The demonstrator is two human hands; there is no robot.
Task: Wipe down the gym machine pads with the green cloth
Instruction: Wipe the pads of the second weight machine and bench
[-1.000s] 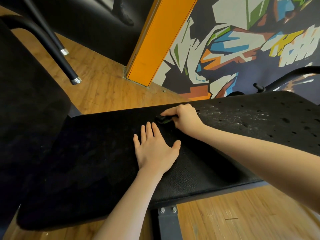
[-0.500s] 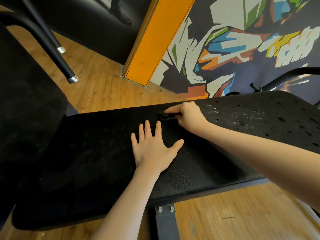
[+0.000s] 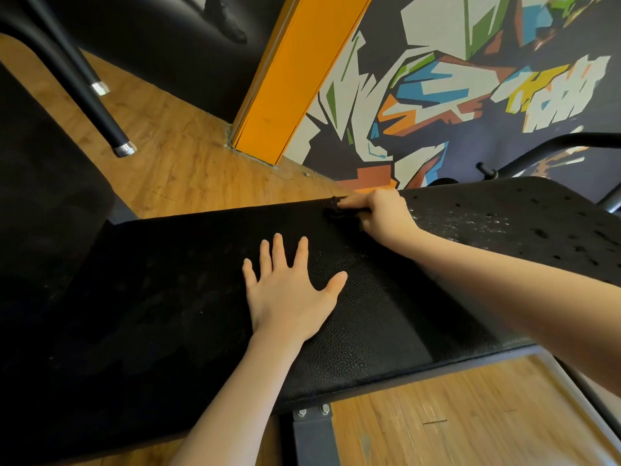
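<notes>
A black leather bench pad (image 3: 386, 317) runs across the middle of the view. My left hand (image 3: 289, 290) lies flat on it with fingers spread. My right hand (image 3: 386, 216) is at the pad's far edge, fingers curled round a small dark bunched cloth (image 3: 336, 211) pressed against the pad; the cloth looks almost black here and is mostly hidden under the hand. To the right of that hand the pad is worn, with pits and pale speckles (image 3: 470, 223).
A second black pad (image 3: 43, 203) rises at the left. Black tube legs with chrome tips (image 3: 124, 148) stand on the wooden floor (image 3: 174, 163). An orange door frame (image 3: 289, 79) and a painted wall (image 3: 470, 95) are behind. The grey bench support (image 3: 312, 435) is below.
My right hand has slid with the cloth away from me to the pad's far edge. My left hand stays flat in the same place on the pad.
</notes>
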